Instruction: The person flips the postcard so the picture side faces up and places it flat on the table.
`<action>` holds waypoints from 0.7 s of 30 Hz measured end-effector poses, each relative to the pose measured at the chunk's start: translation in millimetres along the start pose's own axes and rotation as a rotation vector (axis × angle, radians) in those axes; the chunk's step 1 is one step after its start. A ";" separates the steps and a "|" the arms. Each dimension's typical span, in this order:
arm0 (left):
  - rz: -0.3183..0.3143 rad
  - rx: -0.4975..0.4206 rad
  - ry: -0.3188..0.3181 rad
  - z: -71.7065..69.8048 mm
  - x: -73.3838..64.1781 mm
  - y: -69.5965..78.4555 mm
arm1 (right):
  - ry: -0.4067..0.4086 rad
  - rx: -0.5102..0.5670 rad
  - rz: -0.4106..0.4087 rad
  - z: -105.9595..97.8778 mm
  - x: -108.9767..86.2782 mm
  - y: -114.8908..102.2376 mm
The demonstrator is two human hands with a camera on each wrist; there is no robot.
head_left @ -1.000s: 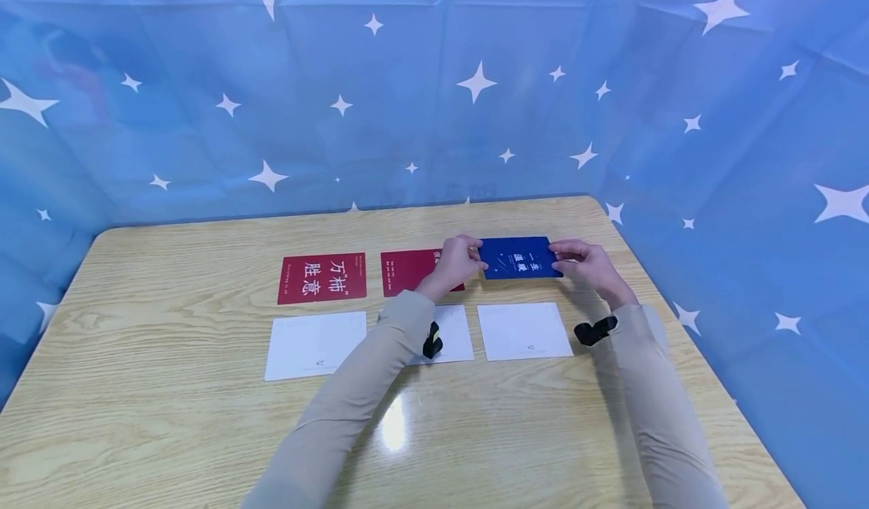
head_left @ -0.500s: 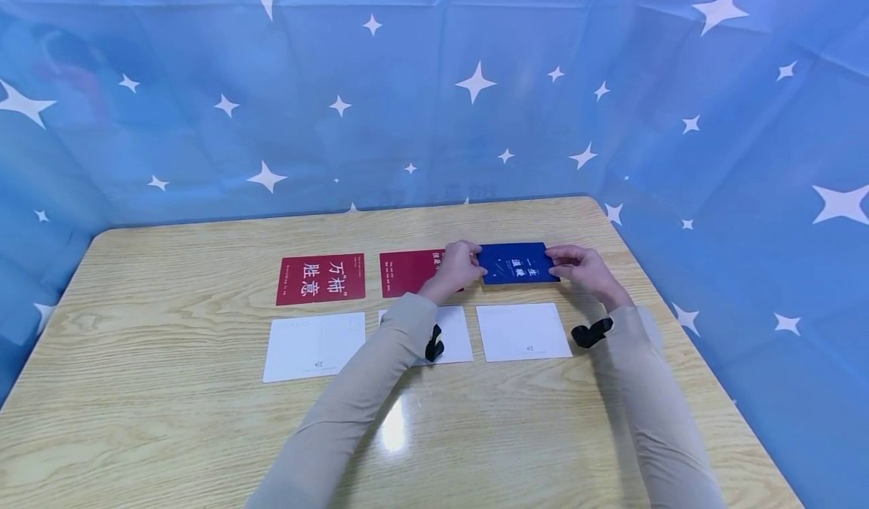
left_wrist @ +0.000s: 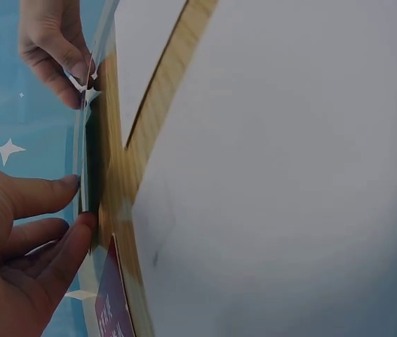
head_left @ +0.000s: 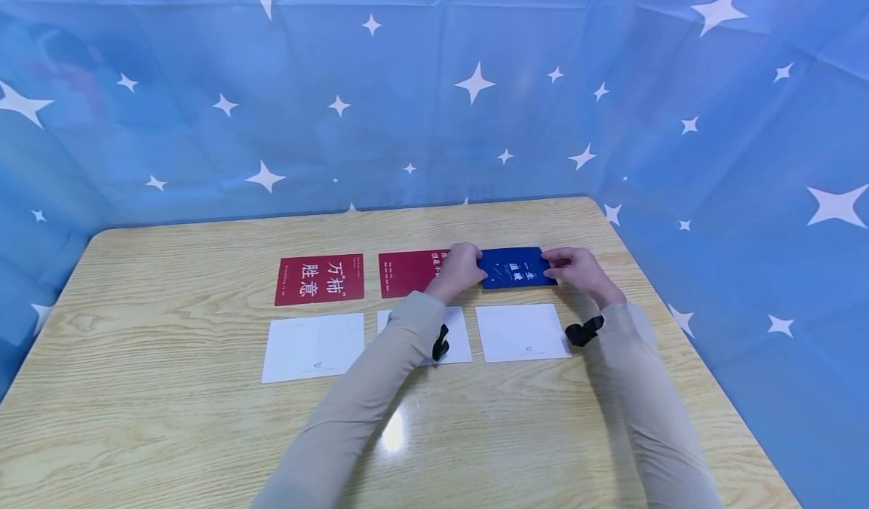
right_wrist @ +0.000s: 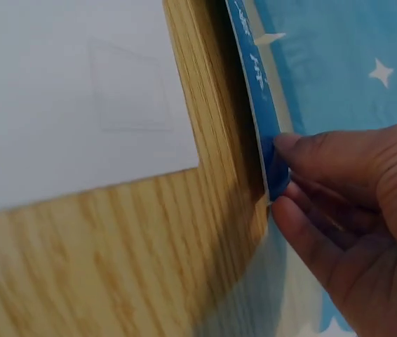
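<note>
A blue postcard (head_left: pixel 517 268) with white characters is stretched between my two hands at the back right of the table. My left hand (head_left: pixel 460 266) pinches its left end between thumb and fingers, while my right hand (head_left: pixel 577 269) pinches the right end. In the right wrist view, thumb and finger close on a corner of the blue card (right_wrist: pixel 265 140), which hovers close over the wood with a shadow beneath. Left of it lies a red postcard (head_left: pixel 406 274), partly covered by my left hand. Just in front is a white postcard (head_left: pixel 523 332), lying flat.
Another red postcard (head_left: pixel 320 279) lies farther left in the back row. In the front row are a white postcard (head_left: pixel 314 348) at left and a middle white postcard (head_left: pixel 458 334) partly under my left sleeve. A blue starred curtain (head_left: pixel 407 79) hangs behind the wooden table (head_left: pixel 170 388).
Both hands have brought the blue postcard down and slightly toward me, nearer the table and level with the red row. The other cards stay where they lay.
</note>
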State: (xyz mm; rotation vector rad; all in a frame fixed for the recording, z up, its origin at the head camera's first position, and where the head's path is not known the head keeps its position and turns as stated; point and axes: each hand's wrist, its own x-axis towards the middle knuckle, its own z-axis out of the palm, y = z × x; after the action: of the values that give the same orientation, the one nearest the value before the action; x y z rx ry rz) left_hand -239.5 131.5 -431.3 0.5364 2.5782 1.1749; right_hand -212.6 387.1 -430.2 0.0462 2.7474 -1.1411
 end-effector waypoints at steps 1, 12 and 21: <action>-0.006 0.010 -0.003 0.4 0.2 1.0 | 0.001 -0.026 0.002 0.3 0.3 -1.3; 0.000 0.230 0.037 10.1 1.7 9.7 | 0.024 -0.219 -0.034 7.5 2.5 -18.2; 0.029 0.337 0.043 12.9 3.1 12.2 | 0.054 -0.291 -0.048 13.7 1.3 -21.5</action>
State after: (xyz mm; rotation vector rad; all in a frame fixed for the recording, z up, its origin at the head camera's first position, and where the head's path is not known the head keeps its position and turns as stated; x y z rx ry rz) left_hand -234.8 148.9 -430.6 0.6231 2.8317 0.7683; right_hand -213.9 362.2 -424.8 -0.0263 2.9471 -0.7490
